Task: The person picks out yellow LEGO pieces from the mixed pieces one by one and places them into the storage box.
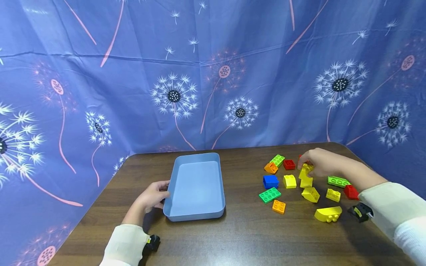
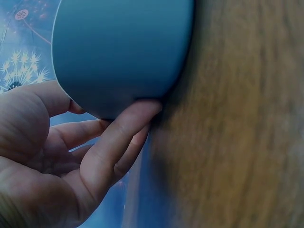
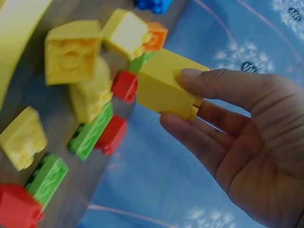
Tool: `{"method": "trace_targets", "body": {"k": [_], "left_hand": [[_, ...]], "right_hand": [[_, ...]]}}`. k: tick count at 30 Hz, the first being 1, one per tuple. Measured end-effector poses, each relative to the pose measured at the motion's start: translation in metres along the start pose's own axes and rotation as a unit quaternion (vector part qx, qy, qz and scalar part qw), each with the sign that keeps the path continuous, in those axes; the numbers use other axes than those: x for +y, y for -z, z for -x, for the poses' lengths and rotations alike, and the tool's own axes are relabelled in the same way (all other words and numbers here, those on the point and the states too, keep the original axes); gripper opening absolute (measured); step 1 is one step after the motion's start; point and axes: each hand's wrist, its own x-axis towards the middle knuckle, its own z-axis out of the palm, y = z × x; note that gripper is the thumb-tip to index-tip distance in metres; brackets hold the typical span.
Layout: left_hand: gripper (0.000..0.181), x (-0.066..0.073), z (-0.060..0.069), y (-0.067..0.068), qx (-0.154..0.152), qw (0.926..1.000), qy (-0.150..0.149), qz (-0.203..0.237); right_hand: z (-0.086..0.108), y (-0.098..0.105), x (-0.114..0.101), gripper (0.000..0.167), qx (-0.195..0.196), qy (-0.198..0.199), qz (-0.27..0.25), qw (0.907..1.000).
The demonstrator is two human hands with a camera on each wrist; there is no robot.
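Along the left wall of the blue tray (image 1: 195, 186), left hand (image 1: 154, 195) is grasping it, thumb over the rim, fingers on the outer face. Left wrist view: thumb tip hidden behind the rim, tray cut off at the top edge.

Tray sits on the brown table (image 1: 243, 236), nothing visible in it. Right of the tray, loose blocks. Nearest it: green block (image 1: 270, 195), blue block (image 1: 271, 181), orange sloped block (image 1: 271, 168) overlapping a light green block (image 1: 278, 159), so part of that is covered. Orange block (image 1: 279, 207) just past these on the tray's right.

Farther right of the tray: red block (image 1: 289, 164), yellow block (image 1: 289, 181). Then right hand (image 1: 321, 163), pinching the held yellow block (image 3: 164, 83) between thumb and fingers; its studded end is mostly hidden by them. Can't tell from head view if it touches the yellow one below. Another red piece behind that hand, only a sliver showing.

Farthest right of the tray: more yellow blocks, curved yellow piece (image 1: 328, 214) (cut off in right wrist view), long light green block (image 1: 338, 181), red block by the right sleeve (image 1: 382, 203). Both wrist views blurry.
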Motion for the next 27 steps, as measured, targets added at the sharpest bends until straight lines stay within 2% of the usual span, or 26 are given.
{"method": "trace_targets", "body": {"k": [4, 11, 17, 21, 27], "left_hand": [[0.062, 0.000, -0.002, -0.001, -0.001, 1.0000, 0.002, 0.007], [0.062, 0.001, -0.002, 0.000, 0.011, 0.9998, 0.010, -0.012], [0.062, 0.000, -0.002, 0.000, 0.003, 1.0000, 0.006, -0.002], [0.062, 0.001, -0.002, 0.001, -0.004, 1.0000, 0.005, 0.005], [0.063, 0.001, -0.002, 0.001, 0.002, 1.0000, 0.006, 0.000]], "right_hand": [[-0.007, 0.005, -0.016, 0.027, 0.000, 0.022, 0.007, 0.9997], [-0.027, 0.009, -0.046, 0.027, -0.004, 0.072, 0.009, 0.9974], [-0.049, 0.007, -0.072, 0.027, 0.003, 0.106, 0.031, 0.9939], [-0.064, 0.006, -0.092, 0.026, 0.006, 0.106, 0.032, 0.9938], [-0.091, 0.005, -0.120, 0.025, 0.001, 0.129, 0.013, 0.9916]]}}
